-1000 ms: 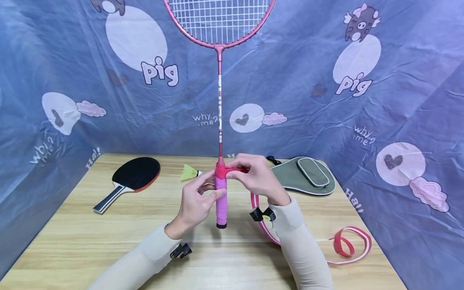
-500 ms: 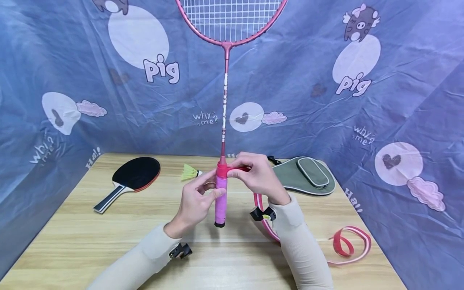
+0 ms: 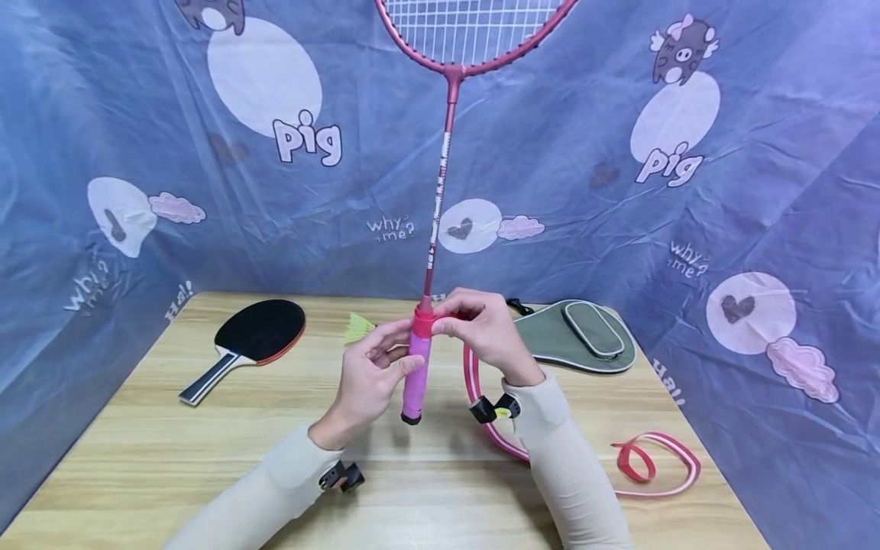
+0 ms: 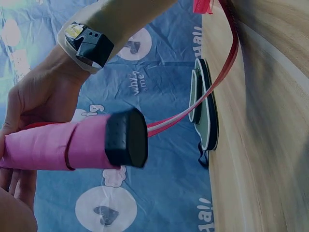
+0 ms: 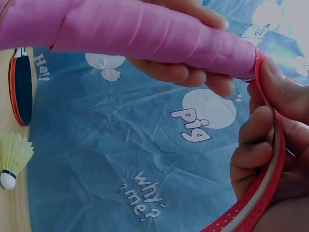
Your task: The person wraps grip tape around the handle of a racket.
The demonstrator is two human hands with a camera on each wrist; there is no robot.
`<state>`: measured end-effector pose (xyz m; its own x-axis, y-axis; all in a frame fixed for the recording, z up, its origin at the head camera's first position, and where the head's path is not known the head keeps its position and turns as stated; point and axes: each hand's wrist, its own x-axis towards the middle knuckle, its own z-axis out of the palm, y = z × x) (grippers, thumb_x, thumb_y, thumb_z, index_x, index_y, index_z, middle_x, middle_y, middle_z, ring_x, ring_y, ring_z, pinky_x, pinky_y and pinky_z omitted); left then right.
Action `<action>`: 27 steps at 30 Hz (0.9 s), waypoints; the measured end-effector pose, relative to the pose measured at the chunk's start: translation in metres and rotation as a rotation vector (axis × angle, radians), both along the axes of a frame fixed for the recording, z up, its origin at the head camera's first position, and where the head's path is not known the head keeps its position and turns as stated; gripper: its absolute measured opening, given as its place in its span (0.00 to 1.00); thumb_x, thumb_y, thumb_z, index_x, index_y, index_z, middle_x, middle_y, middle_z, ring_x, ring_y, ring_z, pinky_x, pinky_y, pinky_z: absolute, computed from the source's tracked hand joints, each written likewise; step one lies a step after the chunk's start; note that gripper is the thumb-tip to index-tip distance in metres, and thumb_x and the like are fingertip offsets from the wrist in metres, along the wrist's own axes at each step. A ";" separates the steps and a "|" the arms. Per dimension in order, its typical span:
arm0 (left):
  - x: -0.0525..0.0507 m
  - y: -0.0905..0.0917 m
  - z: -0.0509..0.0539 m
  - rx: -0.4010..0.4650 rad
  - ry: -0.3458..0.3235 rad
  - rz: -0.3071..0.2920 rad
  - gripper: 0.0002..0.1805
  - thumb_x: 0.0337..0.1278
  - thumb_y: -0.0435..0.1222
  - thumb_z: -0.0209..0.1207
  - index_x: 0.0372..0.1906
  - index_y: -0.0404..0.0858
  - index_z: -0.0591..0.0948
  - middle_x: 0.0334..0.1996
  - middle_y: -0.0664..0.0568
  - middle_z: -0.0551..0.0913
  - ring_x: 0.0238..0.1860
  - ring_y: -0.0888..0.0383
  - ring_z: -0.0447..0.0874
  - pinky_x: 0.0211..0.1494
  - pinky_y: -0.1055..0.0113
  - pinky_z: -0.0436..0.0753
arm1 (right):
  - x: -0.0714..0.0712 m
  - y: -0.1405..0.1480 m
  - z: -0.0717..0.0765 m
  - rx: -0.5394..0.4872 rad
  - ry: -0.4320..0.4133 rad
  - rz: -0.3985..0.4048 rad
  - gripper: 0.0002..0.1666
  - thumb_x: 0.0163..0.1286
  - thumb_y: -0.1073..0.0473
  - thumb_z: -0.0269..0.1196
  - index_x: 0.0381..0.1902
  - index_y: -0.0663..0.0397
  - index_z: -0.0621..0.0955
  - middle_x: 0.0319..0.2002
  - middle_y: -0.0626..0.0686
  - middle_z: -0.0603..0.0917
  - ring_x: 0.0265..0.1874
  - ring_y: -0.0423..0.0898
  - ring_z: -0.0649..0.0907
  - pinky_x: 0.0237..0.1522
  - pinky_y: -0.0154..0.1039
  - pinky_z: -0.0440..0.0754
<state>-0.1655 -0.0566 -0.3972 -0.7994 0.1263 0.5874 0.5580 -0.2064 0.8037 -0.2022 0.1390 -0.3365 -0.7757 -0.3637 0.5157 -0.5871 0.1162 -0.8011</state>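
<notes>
A badminton racket (image 3: 440, 191) stands nearly upright above the table, its head cut off by the top of the head view. My left hand (image 3: 367, 382) holds the pink-wrapped handle (image 3: 416, 367) between thumb and fingers. The black butt cap (image 4: 126, 137) faces the left wrist camera. Around the handle's upper end runs red grip tape (image 3: 424, 321), which my right hand (image 3: 488, 328) pinches beside the handle. In the right wrist view the tape (image 5: 241, 212) trails down past my curled fingers, showing a pale strip along its middle.
On the wooden table (image 3: 275, 443) lie a black table tennis bat (image 3: 261, 330) at left, a yellow shuttlecock (image 3: 358, 327) partly behind my left hand, and a grey-green case (image 3: 550, 336) at back right. The tape's loose end (image 3: 642, 470) curls at right. Patterned blue cloth (image 3: 584, 114) surrounds the table.
The racket has tilted, its head moving right and the butt cap slightly left. The tape stretch between my right hand and the handle looks shorter. Both hands keep their holds.
</notes>
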 end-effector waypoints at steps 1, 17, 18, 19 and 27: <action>0.000 0.000 0.000 0.004 -0.004 -0.010 0.28 0.53 0.20 0.68 0.60 0.21 0.75 0.53 0.25 0.83 0.48 0.67 0.88 0.54 0.69 0.88 | 0.000 0.000 0.000 -0.002 -0.004 0.003 0.11 0.61 0.65 0.73 0.38 0.69 0.87 0.30 0.40 0.85 0.25 0.36 0.74 0.26 0.28 0.71; 0.001 0.006 -0.003 -0.168 0.057 0.114 0.33 0.52 0.25 0.71 0.66 0.35 0.76 0.54 0.42 0.80 0.46 0.64 0.79 0.51 0.73 0.84 | -0.006 0.004 -0.005 0.012 0.059 -0.062 0.08 0.62 0.67 0.72 0.39 0.66 0.89 0.30 0.43 0.85 0.24 0.40 0.74 0.24 0.29 0.70; 0.001 0.007 -0.002 -0.197 0.058 0.146 0.35 0.50 0.26 0.73 0.67 0.38 0.77 0.54 0.45 0.79 0.44 0.62 0.78 0.49 0.73 0.83 | -0.006 0.004 -0.006 0.009 0.063 -0.076 0.08 0.61 0.67 0.73 0.39 0.65 0.89 0.30 0.43 0.85 0.24 0.40 0.74 0.23 0.29 0.70; 0.002 0.007 -0.002 -0.221 0.055 0.173 0.37 0.48 0.27 0.74 0.67 0.40 0.77 0.53 0.48 0.78 0.42 0.61 0.77 0.47 0.73 0.83 | -0.006 0.003 -0.006 0.008 0.069 -0.088 0.08 0.61 0.67 0.73 0.39 0.64 0.89 0.30 0.44 0.84 0.23 0.41 0.73 0.23 0.29 0.69; 0.001 0.010 -0.006 -0.221 0.094 0.255 0.36 0.43 0.28 0.78 0.63 0.35 0.80 0.47 0.45 0.82 0.39 0.57 0.85 0.47 0.70 0.88 | -0.002 -0.001 -0.006 0.039 0.151 -0.128 0.09 0.59 0.66 0.75 0.38 0.59 0.90 0.27 0.53 0.84 0.21 0.40 0.71 0.21 0.30 0.68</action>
<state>-0.1648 -0.0470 -0.4034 -0.7652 0.0613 0.6408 0.6429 0.1224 0.7561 -0.2046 0.1381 -0.3426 -0.7317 -0.2896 0.6170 -0.6788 0.2269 -0.6984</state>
